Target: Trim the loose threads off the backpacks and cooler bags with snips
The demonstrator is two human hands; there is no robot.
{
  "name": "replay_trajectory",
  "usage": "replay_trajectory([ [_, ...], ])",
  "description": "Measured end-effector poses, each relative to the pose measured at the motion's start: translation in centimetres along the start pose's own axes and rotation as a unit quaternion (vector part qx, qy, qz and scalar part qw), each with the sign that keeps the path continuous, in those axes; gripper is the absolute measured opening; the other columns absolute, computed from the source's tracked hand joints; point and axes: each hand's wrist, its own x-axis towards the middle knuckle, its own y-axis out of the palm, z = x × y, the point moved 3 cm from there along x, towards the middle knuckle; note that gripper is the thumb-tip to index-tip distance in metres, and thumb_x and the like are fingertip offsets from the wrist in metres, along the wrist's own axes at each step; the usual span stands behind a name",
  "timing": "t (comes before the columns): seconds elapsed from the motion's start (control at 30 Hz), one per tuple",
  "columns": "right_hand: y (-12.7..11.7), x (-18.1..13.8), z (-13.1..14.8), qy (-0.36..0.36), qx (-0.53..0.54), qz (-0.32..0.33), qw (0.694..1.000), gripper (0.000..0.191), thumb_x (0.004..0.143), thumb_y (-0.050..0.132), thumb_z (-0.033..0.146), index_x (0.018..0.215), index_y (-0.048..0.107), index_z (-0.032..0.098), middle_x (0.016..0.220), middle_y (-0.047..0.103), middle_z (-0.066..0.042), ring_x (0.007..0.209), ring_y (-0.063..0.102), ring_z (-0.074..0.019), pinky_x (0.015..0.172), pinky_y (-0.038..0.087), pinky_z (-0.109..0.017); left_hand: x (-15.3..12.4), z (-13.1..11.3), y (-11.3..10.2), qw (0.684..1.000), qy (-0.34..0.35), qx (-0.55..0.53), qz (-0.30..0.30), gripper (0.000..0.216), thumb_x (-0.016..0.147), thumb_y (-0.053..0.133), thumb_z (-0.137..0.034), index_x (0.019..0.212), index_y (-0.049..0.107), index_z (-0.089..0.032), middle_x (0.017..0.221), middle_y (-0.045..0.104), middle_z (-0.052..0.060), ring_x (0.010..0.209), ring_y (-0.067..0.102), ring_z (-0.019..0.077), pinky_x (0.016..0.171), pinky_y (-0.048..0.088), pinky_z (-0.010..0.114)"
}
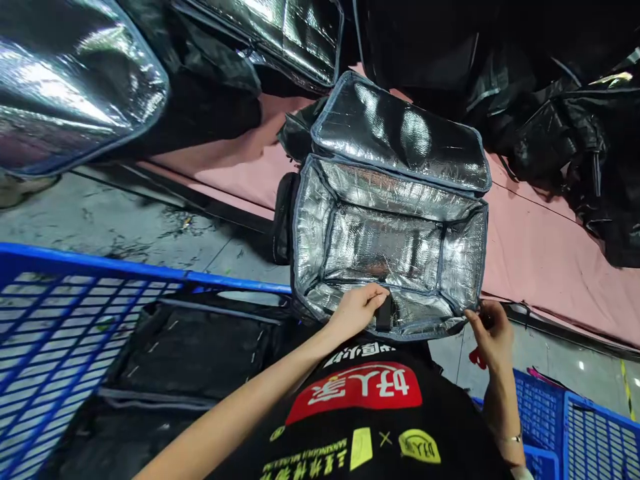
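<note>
Head view: note the open, rectangular black fabric bag with crinkled silver foil lining (387, 240), set mouth up at the near edge of the pink sheet-covered table (535, 233), just before the black printed shirt (360, 393). See left hand (361, 305) pinched together on the short, flat black strip (384, 315) at the near wall, and right hand (494, 333) clamped, thumb over rim, on the near right corner. For good handling, draw the near rim taut between both grips, avoid creasing the foil, and steady the base, probably prone to tipping bodyward. Watch the small red object (478, 359) under the right hand: too poorly seen to identify. Mind the foil-lined lid flap (400, 137), folded back on the far side and liable to drop forward if jostled. Around: at left, the large blue slatted plastic crate (125, 264), loaded with flat-topped black bags (200, 347); beyond, another big silver lid (75, 80); at right, heaped dark bags (560, 140) crowding the tabletop, with smaller blue plastic baskets (537, 400) below.
</note>
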Motion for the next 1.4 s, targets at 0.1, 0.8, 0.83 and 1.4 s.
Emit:
replay_trajectory([
  [0.1,1.0,-0.1,-0.8,0.002,0.058,0.016,0.998,0.030,0.070,0.062,0.046,0.070,0.053,0.017,0.059,0.047,0.004,0.054,0.043,-0.0089,0.051,0.038,-0.021,-0.8,-0.8,-0.5,0.998,0.023,0.043,-0.032,0.026,0.083,0.039,-0.025,0.089,0.062,-0.017,0.072,0.064,0.001,0.068,0.059,0.0152,0.063,0.043,0.025],
  [0.8,2.2,-0.3,-0.5,0.153,0.192,0.029,0.969,0.038,0.061,0.070,0.049,0.078,0.055,0.019,0.060,0.038,0.007,0.045,0.035,-0.0047,0.035,0.031,-0.015,-6.3,3.5,-12.6,0.912,-0.028,-0.157,-0.379,0.033,0.075,0.052,-0.045,0.088,0.056,-0.015,0.077,0.061,0.003,0.063,0.056,0.0124,0.060,0.046,0.024],
  [0.83,2.3,-0.3,-0.5,0.154,0.199,0.028,0.967,0.038,0.062,0.070,0.049,0.078,0.054,0.019,0.059,0.037,0.007,0.045,0.034,-0.0043,0.036,0.032,-0.014,-6.2,3.2,-12.7,0.914,-0.017,-0.143,-0.378,0.033,0.076,0.052,-0.046,0.087,0.056,-0.015,0.076,0.060,0.002,0.064,0.056,0.0123,0.061,0.046,0.024],
  [1.4,0.8,-0.1,-0.1,0.063,0.258,0.029,0.964,0.045,0.062,0.070,0.048,0.058,0.036,0.019,0.053,0.029,0.007,0.046,0.027,-0.0064,0.040,0.029,-0.018,-5.1,-1.6,-16.2,0.940,0.027,0.148,-0.306,0.034,0.077,0.043,-0.049,0.060,0.048,-0.019,0.051,0.048,-0.003,0.049,0.046,0.0115,0.047,0.036,0.021],
])
